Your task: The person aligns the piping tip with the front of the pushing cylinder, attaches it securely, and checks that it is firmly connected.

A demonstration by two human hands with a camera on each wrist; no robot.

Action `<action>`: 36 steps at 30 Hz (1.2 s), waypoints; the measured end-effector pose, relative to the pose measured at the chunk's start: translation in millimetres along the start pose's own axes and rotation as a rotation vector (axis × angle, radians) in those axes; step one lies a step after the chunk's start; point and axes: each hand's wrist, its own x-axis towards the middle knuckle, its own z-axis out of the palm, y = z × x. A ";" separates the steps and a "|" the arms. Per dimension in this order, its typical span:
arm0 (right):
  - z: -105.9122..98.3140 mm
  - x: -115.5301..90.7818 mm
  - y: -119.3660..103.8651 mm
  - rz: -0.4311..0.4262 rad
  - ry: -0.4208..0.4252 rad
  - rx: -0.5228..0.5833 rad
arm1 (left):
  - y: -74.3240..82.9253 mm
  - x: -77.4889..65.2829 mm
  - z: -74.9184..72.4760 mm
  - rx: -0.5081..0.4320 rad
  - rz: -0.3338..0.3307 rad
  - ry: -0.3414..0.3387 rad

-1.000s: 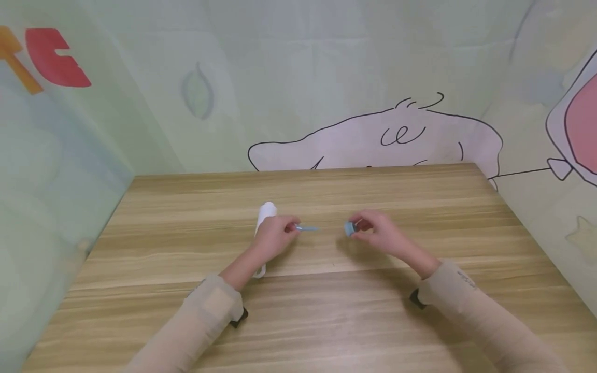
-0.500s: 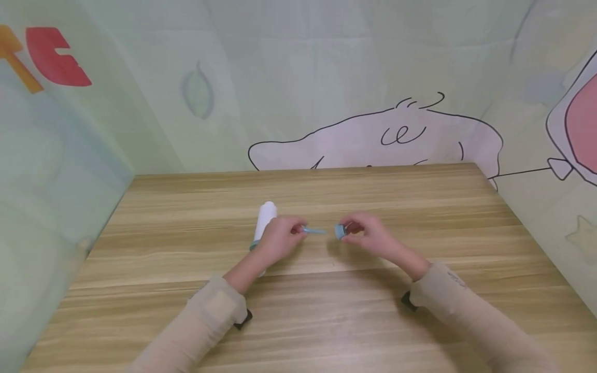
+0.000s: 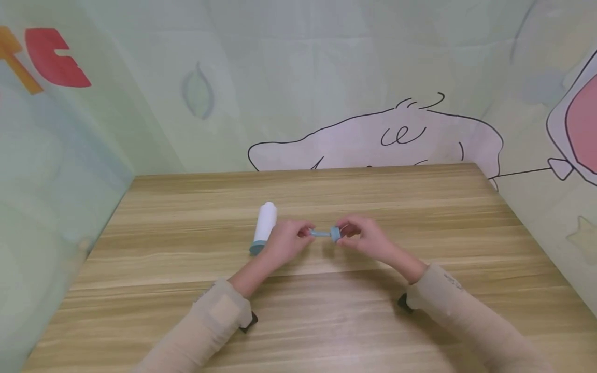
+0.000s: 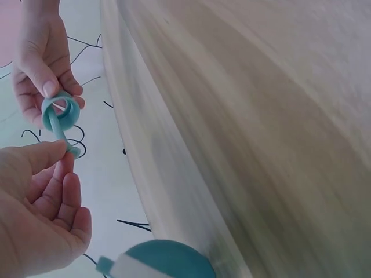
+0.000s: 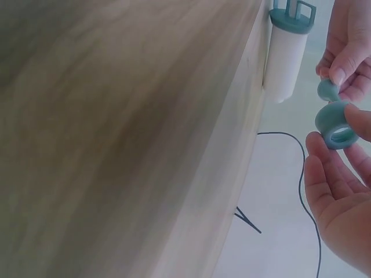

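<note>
My left hand [image 3: 287, 242] pinches a thin blue-green stick [image 3: 321, 234] between thumb and fingertips. In the right wrist view, the stick's rounded knob [image 5: 328, 90] shows at those fingertips. My right hand [image 3: 370, 241] holds a short teal ring-shaped cap [image 3: 335, 234] by its sides. From the left wrist view, the ring [image 4: 68, 117] has an open hollow middle, and the stick [image 4: 57, 124] reaches up into its opening, overlapping the rim. Both hands are raised above the wooden table, facing each other.
A white cylinder [image 3: 266, 220] with a teal collar [image 3: 257, 247] lies on the table just left of the left hand; a teal frame [image 5: 304, 8] extends from its collar. The wooden tabletop [image 3: 177, 223] ends at a printed cloth backdrop [image 3: 298, 103].
The left hand has moved right with the stick, and the right hand has moved left with the ring. The gap between them has closed, and the stick's tip now meets the ring.
</note>
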 end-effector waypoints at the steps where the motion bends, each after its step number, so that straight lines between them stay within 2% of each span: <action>1: 0.5 -0.1 -0.8 0.004 -0.002 0.003 | 0.7 0.1 0.5 -0.003 0.006 0.000; 13: 5.2 -0.8 -3.4 -0.011 0.001 0.041 | 2.6 -0.9 3.7 0.005 0.035 0.023; 21: 8.4 0.0 -3.8 -0.011 -0.018 0.058 | 10.3 -1.2 4.3 -0.012 0.017 -0.017; 30: 11.1 1.2 -2.2 -0.004 -0.025 0.088 | 15.8 -2.3 3.7 -0.012 0.011 -0.031; 36: 13.1 1.3 -1.8 0.014 -0.020 0.112 | 16.2 -2.9 5.7 -0.052 -0.009 -0.033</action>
